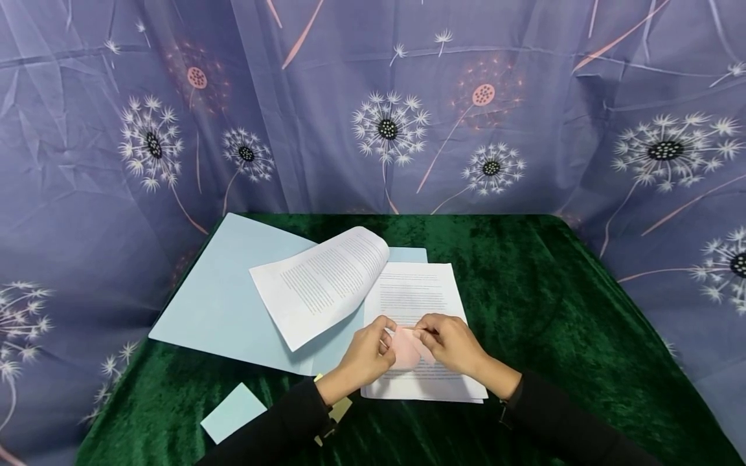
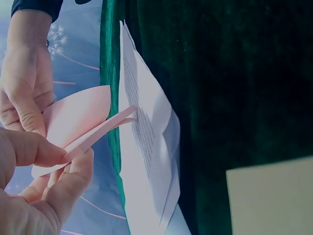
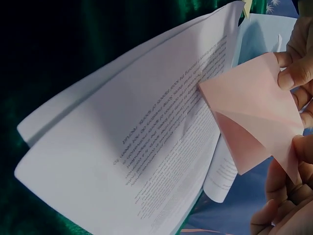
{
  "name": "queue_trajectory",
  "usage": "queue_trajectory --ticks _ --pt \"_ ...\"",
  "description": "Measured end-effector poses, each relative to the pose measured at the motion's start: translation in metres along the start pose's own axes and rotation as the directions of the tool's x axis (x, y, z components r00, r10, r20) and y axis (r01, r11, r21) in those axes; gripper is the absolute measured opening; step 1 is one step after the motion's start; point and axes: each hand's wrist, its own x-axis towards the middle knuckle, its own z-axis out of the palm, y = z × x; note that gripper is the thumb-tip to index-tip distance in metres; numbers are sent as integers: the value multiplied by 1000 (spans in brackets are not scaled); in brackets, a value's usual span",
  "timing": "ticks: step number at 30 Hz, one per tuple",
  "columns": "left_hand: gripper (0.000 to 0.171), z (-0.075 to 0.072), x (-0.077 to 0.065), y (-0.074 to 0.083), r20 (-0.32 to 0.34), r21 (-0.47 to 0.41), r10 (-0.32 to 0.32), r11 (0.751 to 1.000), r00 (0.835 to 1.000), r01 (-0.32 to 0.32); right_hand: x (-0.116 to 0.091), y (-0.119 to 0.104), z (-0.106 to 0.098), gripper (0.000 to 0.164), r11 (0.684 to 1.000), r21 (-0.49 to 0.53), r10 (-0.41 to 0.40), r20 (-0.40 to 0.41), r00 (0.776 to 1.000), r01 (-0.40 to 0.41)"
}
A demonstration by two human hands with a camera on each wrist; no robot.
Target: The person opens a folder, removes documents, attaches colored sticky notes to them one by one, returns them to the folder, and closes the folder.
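Note:
A pink sticky-note pad (image 3: 244, 93) is held over the printed pages (image 1: 416, 291). My left hand (image 1: 368, 353) pinches the pad at one edge between thumb and fingers. On its other side, my right hand (image 1: 454, 346) pinches a corner of the top pink sheet (image 3: 286, 159). That sheet bends up from the pad, leaving a gap beneath it in the right wrist view. The left wrist view shows the pad edge-on, with the raised sheet (image 2: 83, 112) curving toward the right hand.
A turned page (image 1: 326, 278) curls leftward over a light blue folder (image 1: 215, 291). A light blue square pad (image 1: 234, 411) lies at front left on the green cloth (image 1: 524, 278). Beside it, the left sleeve (image 1: 280, 424) partly covers a yellow pad (image 1: 340, 410). Patterned curtain (image 1: 326, 116) surrounds the table.

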Motion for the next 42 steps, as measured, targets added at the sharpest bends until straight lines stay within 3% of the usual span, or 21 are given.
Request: queue_trajectory --ticks 14,24,42 --pt "36 -5 -7 -6 -31 24 6 1000 999 -5 -1 5 -7 11 994 28 108 12 994 -109" --pt "35 -11 -12 -9 -16 16 -41 999 999 41 -2 10 -9 10 986 16 165 4 986 -165" --pt "35 -24 -20 -16 27 -13 -55 998 998 55 -6 20 -13 11 970 52 238 -4 971 -238"
